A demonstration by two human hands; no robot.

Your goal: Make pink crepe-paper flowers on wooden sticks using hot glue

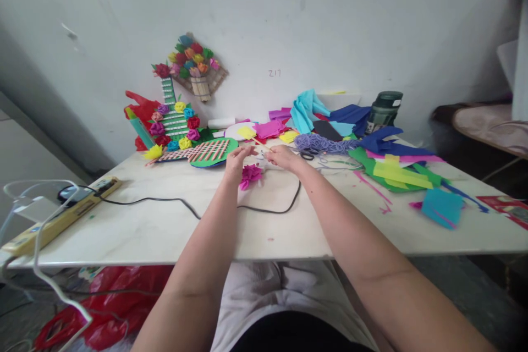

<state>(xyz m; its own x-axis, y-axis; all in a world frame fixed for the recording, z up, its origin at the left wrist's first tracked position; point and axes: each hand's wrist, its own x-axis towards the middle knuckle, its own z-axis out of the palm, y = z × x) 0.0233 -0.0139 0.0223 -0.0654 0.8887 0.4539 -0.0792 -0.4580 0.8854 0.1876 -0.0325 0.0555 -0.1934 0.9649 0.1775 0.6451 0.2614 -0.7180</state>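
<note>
My right hand (pixel 280 157) is closed on a thin pale stick (pixel 262 145), which slants up and to the left from its fingertips. Facing it, my left hand (pixel 240 156) has loosely bent fingers with nothing visible in them; its fingertips are close to the stick but seem apart from it. Just below the two hands a bright pink paper flower (pixel 250 176) lies on the table. Beyond the stick's upper end is a piece of yellow paper (pixel 246 132); whether they touch I cannot tell.
A green board with woven sticks (pixel 214 152) and a flowered craft tower (pixel 173 124) stand at left. Purple yarn (pixel 325 143), scissors (pixel 307 154), coloured paper (pixel 391 173) and a dark bottle (pixel 384 113) lie right. A black cable (pixel 268 210) crosses the table from a power strip (pixel 61 220).
</note>
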